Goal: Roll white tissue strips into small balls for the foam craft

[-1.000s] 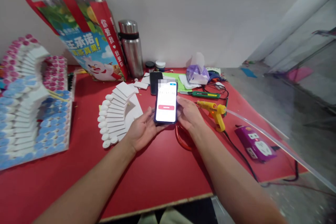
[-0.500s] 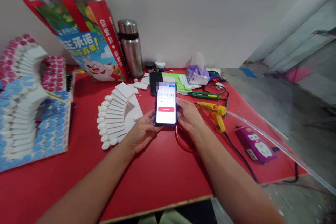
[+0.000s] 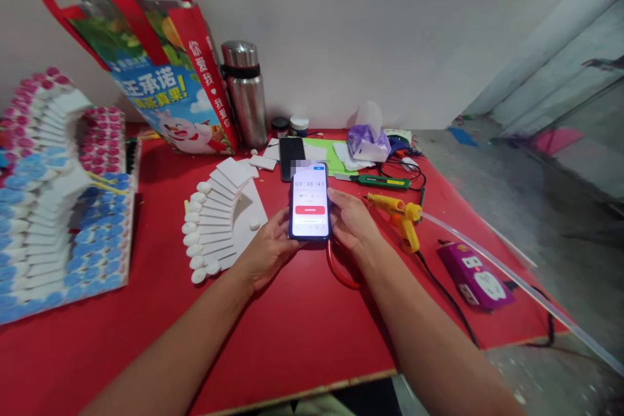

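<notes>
Lit phone (image 3: 310,200) sits between the hands, reading 03:38:43. Left hand (image 3: 270,247) part-closed on its left edge, right hand (image 3: 355,224) likewise on its right; can't see the grip underneath from where I stand. White fanned strips (image 3: 217,214) just left of left hand, yellow glue gun (image 3: 405,221) right of right hand, red desk (image 3: 273,338) below both.

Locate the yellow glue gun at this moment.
In the head view, the yellow glue gun rests right of centre on the red table, between the right hand and the purple socket box.
</notes>
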The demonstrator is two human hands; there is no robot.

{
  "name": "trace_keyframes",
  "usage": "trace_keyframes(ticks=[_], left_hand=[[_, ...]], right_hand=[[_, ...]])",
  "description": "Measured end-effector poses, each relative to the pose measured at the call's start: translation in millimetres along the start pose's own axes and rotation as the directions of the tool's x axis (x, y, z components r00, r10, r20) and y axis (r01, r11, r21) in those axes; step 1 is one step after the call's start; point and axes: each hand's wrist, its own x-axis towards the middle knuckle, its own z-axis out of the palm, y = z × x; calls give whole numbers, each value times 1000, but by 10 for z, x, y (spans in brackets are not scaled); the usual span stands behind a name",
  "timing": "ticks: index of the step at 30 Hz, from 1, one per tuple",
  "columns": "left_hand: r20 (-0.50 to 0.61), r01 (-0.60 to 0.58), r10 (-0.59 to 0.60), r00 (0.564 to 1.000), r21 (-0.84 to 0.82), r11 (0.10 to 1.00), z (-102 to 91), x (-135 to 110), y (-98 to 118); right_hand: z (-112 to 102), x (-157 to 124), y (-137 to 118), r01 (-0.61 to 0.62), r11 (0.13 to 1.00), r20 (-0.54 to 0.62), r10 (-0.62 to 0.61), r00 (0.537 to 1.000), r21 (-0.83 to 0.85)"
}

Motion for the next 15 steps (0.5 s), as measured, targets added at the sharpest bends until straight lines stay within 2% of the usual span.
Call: trace_keyframes(ticks=[9, 15], left_hand=[[-2, 14, -14, 1000, 21, 1000, 40, -33, -13], [-2, 29, -29, 1000, -9, 1000, 49, -48, -52]], right_hand=[[-8, -54, -26, -40, 999, -10, 40, 999, -26], [-11, -108, -83, -56, 992, -48, 51, 998, -116]])
